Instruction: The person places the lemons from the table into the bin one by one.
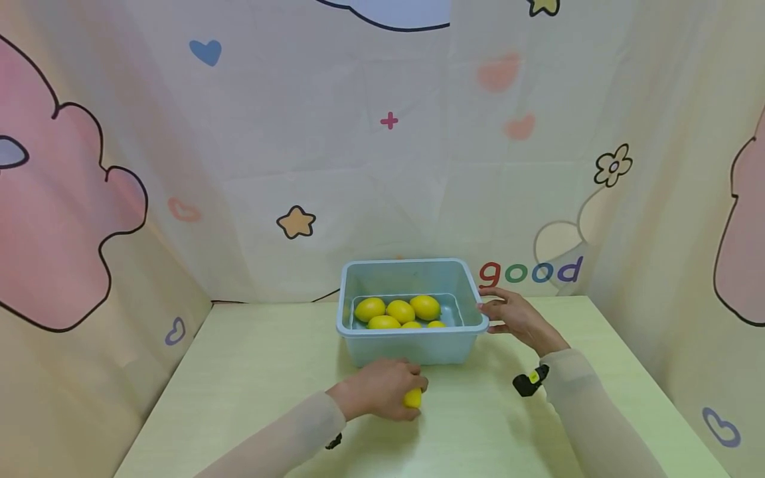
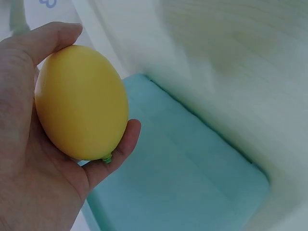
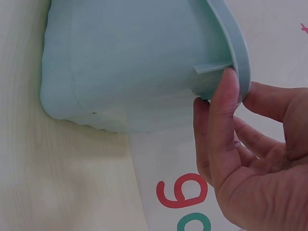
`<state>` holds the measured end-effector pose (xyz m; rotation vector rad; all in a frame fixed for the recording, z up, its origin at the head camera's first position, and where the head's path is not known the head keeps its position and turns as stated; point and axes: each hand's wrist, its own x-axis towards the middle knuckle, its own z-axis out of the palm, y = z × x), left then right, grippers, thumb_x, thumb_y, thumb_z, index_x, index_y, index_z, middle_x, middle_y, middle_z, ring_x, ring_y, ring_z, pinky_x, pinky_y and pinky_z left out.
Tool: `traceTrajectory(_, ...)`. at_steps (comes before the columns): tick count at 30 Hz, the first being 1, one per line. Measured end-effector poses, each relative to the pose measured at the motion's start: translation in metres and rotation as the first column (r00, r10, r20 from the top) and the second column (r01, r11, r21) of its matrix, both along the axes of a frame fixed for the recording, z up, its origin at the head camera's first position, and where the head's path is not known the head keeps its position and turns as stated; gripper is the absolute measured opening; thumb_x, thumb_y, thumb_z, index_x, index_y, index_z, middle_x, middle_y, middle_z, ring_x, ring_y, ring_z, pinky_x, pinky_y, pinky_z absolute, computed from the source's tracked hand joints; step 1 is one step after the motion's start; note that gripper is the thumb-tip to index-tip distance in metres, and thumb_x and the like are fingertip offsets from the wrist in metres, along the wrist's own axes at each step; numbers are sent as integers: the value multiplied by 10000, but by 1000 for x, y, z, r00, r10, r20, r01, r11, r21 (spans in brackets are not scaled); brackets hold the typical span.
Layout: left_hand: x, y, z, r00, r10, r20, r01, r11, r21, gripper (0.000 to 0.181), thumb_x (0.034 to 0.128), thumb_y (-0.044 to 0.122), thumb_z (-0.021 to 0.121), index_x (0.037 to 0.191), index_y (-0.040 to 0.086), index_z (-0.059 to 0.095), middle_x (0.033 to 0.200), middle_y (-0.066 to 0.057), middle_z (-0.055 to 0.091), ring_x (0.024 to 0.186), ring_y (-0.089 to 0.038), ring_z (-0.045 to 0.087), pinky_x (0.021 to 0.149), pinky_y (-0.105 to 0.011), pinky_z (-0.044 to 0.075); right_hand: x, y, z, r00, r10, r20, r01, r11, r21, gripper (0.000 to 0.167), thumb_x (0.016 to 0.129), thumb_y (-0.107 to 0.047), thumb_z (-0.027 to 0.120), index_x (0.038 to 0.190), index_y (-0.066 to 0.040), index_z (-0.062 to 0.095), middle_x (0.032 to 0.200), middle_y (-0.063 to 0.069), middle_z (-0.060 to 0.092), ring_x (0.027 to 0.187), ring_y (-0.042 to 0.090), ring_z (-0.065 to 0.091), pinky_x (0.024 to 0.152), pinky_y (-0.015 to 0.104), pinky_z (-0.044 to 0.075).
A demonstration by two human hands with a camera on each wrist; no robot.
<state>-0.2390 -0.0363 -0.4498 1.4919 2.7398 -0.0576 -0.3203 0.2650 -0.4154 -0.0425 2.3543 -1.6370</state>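
Observation:
My left hand (image 1: 385, 390) grips a yellow lemon (image 2: 82, 103) in front of the bin, low over the table. In the left wrist view, a small green nub shows at the lemon's lower end, with thumb and fingers around its sides. A light blue plastic bin (image 1: 412, 348) stands upright near the back of the table, with several more lemons (image 1: 400, 311) inside. Its front wall partly hides the nearer ones. At the bin's right end, my right hand (image 3: 255, 149) pinches the rim between thumb and fingers, the fingertips under the lip.
The pale wooden table (image 1: 269, 372) extends around the bin on both sides and in front. A printed curtain (image 1: 358, 166) hangs close behind the bin, and more cloth closes off the left and right sides. A dark wrist device (image 1: 528, 381) sits at the right cuff.

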Motion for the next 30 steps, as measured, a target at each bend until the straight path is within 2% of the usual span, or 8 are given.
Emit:
traceTrajectory(5, 2, -2, 11, 1000, -3, -26, 3, 1000, 22, 331, 860, 481, 683, 1111, 266, 661, 948, 110, 580, 794, -45, 499, 623, -172, 421, 1, 0, -1, 1000, 2, 3, -2, 1000, 5, 560, 998, -204, 553, 1502, -85, 342, 1309, 204, 534, 969, 217, 628, 802, 305, 586)
traceTrajectory(9, 3, -4, 26, 998, -6, -65, 10, 998, 61, 326, 861, 476, 683, 1100, 256, 659, 929, 109, 564, 764, -38, 479, 612, -150, 394, -1, 1, -2, 1000, 2, -3, -2, 1000, 1, 557, 996, -203, 555, 1499, -82, 346, 1292, 203, 540, 976, 230, 627, 794, 302, 585)
traceTrajectory(17, 3, -9, 50, 990, 11, -142, 6, 993, 119, 304, 859, 471, 679, 1071, 254, 664, 956, 92, 585, 815, -64, 515, 646, -171, 440, -1, 4, -2, 1000, 7, 8, -7, 1000, -4, 567, 984, -224, 580, 1488, -90, 359, 1280, 180, 560, 1013, 252, 626, 801, 317, 579)
traceTrajectory(24, 2, -11, 67, 987, 37, -156, -14, 990, 143, 301, 872, 455, 665, 1083, 240, 658, 1010, 73, 603, 852, -86, 523, 654, -187, 466, 1, 1, -1, 1000, 3, 14, -3, 1000, 0, 578, 982, -227, 583, 1493, -88, 351, 1261, 171, 570, 1026, 266, 617, 801, 311, 579)
traceTrajectory(30, -5, -13, 80, 985, 70, -155, -47, 989, 143, 317, 882, 453, 646, 1122, 247, 660, 1022, 67, 599, 883, -99, 527, 684, -207, 495, 0, 1, 1, 1000, 11, 10, -11, 1000, 5, 584, 983, -228, 581, 1498, -88, 345, 1295, 203, 549, 1004, 232, 623, 814, 312, 579)
